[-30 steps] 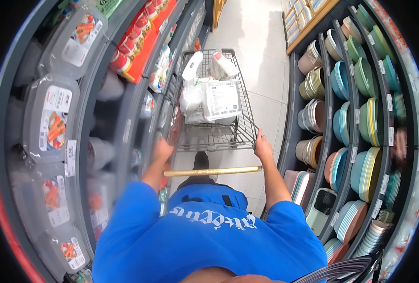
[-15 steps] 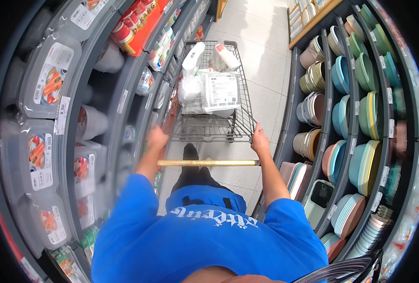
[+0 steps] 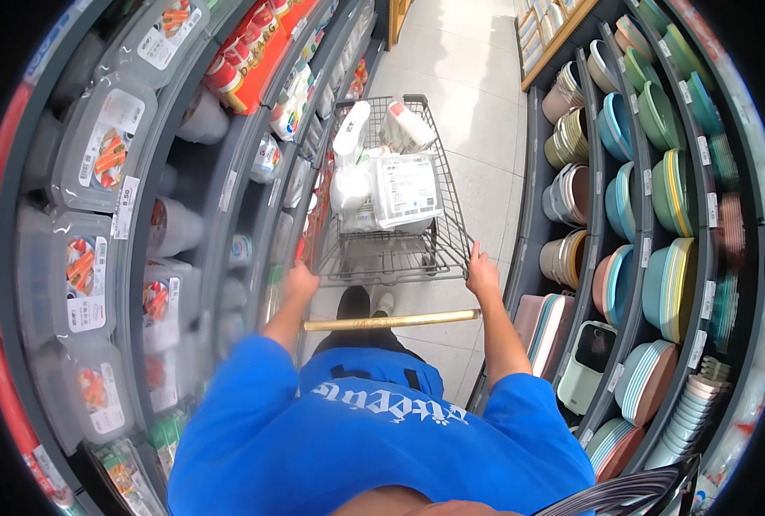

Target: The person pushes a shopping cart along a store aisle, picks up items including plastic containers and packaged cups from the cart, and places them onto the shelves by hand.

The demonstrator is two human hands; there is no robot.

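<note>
A wire shopping cart (image 3: 374, 277) stands ahead of me in the aisle, loaded with white packages. My left hand (image 3: 301, 280) is closed at the cart's left rear side, fingers partly hidden. On the opposite side, my right hand (image 3: 483, 273) grips the right rear edge, with its index finger pointing forward along the frame. The yellow handle bar (image 3: 391, 321) runs across between my forearms, behind both hands. Inside the basket lie a labelled white pack (image 3: 408, 189), a long white package (image 3: 351, 127) and a red-and-white roll-shaped pack (image 3: 410, 125) in clear plastic.
Shelves line both sides closely. Clear plastic food boxes (image 3: 81, 271) and red-packed cups (image 3: 249, 52) fill the left. Stacked coloured bowls (image 3: 668, 288), pots (image 3: 563, 193) and trays (image 3: 544, 325) fill the right. Pale floor tiles (image 3: 451, 52) continue ahead.
The cart and both hands sit slightly lower in view, and the handle bar has tilted. My left hand has shifted right, and a light shoe now shows under the cart.
</note>
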